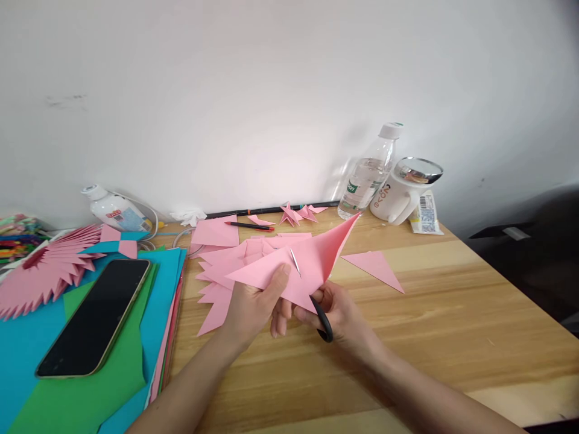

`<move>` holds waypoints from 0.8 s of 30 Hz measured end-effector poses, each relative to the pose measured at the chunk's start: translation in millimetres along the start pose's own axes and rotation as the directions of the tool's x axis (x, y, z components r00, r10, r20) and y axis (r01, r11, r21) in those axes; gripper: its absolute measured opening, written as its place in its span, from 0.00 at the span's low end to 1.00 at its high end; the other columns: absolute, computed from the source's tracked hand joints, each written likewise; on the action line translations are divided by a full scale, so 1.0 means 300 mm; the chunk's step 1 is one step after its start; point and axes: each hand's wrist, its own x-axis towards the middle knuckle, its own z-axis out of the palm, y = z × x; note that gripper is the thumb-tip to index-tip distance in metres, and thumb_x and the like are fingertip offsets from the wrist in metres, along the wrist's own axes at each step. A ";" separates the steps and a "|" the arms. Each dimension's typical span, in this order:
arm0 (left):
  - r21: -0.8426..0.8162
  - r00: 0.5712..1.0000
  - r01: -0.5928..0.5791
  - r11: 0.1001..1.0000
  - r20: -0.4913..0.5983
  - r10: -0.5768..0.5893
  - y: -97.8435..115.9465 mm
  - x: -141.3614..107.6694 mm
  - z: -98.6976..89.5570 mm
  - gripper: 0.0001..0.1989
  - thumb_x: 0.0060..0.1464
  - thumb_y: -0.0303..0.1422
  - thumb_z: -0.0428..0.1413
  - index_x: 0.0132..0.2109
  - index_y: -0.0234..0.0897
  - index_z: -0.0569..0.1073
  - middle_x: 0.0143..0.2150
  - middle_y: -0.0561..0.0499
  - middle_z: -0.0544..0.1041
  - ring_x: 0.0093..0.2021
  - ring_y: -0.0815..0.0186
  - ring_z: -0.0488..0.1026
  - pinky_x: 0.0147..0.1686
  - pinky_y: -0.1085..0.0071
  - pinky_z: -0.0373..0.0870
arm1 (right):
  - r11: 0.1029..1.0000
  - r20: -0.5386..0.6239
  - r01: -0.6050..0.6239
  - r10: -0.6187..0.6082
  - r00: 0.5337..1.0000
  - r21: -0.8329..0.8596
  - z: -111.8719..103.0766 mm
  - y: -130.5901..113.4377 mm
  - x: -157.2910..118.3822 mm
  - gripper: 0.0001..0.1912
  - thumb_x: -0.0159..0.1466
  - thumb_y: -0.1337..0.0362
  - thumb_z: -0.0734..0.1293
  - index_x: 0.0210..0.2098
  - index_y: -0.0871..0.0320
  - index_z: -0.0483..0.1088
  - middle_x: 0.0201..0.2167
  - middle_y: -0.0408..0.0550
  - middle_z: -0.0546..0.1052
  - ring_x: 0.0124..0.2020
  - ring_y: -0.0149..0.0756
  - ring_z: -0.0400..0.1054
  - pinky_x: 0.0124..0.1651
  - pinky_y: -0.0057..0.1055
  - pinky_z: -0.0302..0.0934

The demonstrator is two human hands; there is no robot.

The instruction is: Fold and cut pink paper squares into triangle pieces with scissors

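Note:
A sheet of pink paper (266, 265) is held up over the table, its right part curling upward. My left hand (260, 298) pinches its lower left edge, thumb on top. In my right hand (337, 310) is a pair of scissors (323, 322) with a black handle; my fingers are closed round it. One silvery blade shows above the paper, while the rest of the scissors is hidden beneath. Behind and under my left hand lie several pointed pink paper pieces (217, 295). A cut pink triangle (376, 268) rests to the right.
On the left, a black phone (94, 319) lies on green and blue paper (167, 301) beside a folded pink paper fan (49, 271). Along the wall stand a tilted water bottle (364, 181), a white mug (393, 196) and a small packet (425, 214). A pen (249, 226) lies near pink paper stars (290, 214).

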 end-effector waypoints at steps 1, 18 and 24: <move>0.000 1.000 0.000 1.000 0.001 0.000 0.000 0.000 0.000 0.27 0.56 0.45 0.51 0.14 0.34 0.64 0.09 0.53 0.64 0.07 0.74 0.61 0.07 0.80 0.54 | 1.000 -0.001 -0.001 0.001 1.000 -0.002 0.000 0.000 0.000 0.27 0.42 0.54 0.78 0.35 0.58 0.65 0.32 0.51 0.79 0.38 0.45 0.74 0.37 0.34 0.68; -0.011 1.000 0.020 1.000 0.004 -0.020 0.005 0.003 0.002 0.28 0.55 0.47 0.52 0.14 0.34 0.65 0.09 0.53 0.64 0.07 0.74 0.61 0.07 0.79 0.54 | 1.000 0.018 -0.023 0.023 1.000 -0.011 0.011 -0.009 0.004 0.29 0.42 0.49 0.77 0.36 0.58 0.65 0.29 0.51 0.78 0.35 0.46 0.74 0.33 0.34 0.66; -0.028 1.000 0.024 0.999 0.012 -0.023 0.003 0.000 0.003 0.27 0.55 0.47 0.51 0.15 0.34 0.65 0.09 0.53 0.64 0.07 0.74 0.61 0.07 0.79 0.53 | 1.000 0.022 -0.024 0.024 0.999 -0.006 0.012 -0.011 0.001 0.28 0.42 0.50 0.77 0.35 0.58 0.65 0.28 0.50 0.78 0.34 0.45 0.74 0.32 0.34 0.66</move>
